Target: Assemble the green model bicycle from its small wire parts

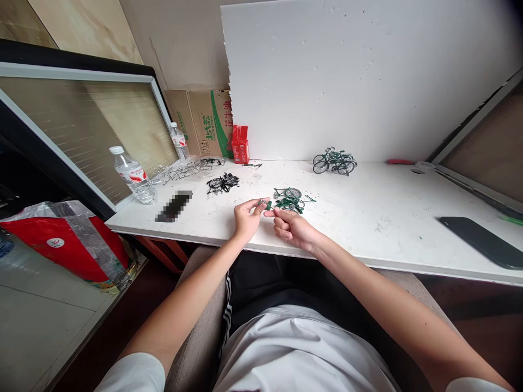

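My left hand (246, 216) and my right hand (291, 227) meet over the near edge of the white table (379, 212). Both pinch a small green model part (267, 205) between their fingertips. Just beyond them lies a part-built green model bicycle (291, 199) with loose green pieces around it. A finished dark green model bicycle (334, 160) stands upright farther back, near the white foam board (368, 76).
A heap of black parts (223, 183) and clear part frames (186, 169) lie at the left. Two water bottles (133, 175), a red carton (240, 144) and a cardboard box (204, 122) stand behind. A dark phone (482, 241) rests at the right; a red bag (65, 239) sits left of the table.
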A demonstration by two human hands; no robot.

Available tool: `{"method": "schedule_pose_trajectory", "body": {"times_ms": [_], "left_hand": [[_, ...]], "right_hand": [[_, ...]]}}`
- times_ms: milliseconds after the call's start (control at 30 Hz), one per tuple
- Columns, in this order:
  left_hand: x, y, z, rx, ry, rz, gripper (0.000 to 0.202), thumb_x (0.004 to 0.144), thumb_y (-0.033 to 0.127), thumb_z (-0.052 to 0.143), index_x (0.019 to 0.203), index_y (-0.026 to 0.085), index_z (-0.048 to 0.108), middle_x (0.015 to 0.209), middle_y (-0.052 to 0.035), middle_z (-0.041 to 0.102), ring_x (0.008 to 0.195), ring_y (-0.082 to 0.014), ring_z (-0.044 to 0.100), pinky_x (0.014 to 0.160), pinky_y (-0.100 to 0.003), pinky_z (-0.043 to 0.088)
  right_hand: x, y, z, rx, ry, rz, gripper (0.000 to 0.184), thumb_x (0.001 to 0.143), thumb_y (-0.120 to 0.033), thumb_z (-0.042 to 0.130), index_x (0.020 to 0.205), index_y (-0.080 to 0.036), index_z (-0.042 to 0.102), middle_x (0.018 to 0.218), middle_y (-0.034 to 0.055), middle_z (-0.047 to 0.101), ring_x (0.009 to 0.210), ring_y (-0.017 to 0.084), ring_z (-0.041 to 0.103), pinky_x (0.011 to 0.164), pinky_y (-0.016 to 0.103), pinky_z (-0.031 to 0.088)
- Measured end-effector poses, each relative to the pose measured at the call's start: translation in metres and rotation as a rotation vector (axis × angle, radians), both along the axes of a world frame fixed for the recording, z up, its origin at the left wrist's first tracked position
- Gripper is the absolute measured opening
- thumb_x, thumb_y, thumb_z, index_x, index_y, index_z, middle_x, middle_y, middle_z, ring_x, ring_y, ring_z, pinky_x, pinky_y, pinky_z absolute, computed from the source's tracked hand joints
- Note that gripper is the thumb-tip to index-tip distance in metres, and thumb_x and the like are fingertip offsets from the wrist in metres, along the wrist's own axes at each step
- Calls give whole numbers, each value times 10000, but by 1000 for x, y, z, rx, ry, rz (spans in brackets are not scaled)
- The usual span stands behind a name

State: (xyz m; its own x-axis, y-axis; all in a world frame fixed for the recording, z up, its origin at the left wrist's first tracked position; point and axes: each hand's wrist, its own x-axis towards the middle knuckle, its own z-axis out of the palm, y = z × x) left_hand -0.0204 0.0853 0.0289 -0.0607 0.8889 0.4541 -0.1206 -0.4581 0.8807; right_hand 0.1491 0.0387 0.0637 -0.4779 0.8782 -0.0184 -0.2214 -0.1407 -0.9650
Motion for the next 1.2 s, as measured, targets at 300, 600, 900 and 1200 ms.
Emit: {"method": "schedule_pose_trajectory", "body": {"times_ms": [300,600,900,1200], "left_hand": [[2,-2,1,47,53,-6,300,915,427,794,1076,180,851,1143,-133,825,1102,-289,772,1052,-433,571],[3,-2,0,64,55,6,337,924,457,785,1092,172,850,1131,-142,825,1072,-284,774,1037,-425,575],[2,0,-2,11,60,6,291,902,410,804,1061,173,859,1108,-138,831,1063,-288,779,1037,-437,577],[1,1,-5,-1,46,1,276,886,395,822,1049,176,863,1095,-133,833,1035,-287,786,1025,-440,585]], "right_hand": [[2,2,3,290,-386,-188,449,1039,-620,488,807,-236,463,632,-54,368,549,131,325,550,284,280],[12,2,9,854,-1243,-336,368,1143,-406,290,967,-213,549,749,60,649,595,209,511,613,331,261],[9,4,3,819,-1167,-299,381,1129,-343,321,930,-191,609,836,94,719,694,212,610,688,309,362],[11,7,1,503,-620,-165,547,1068,-678,380,804,-225,538,575,-35,472,545,147,415,583,291,354]]}}
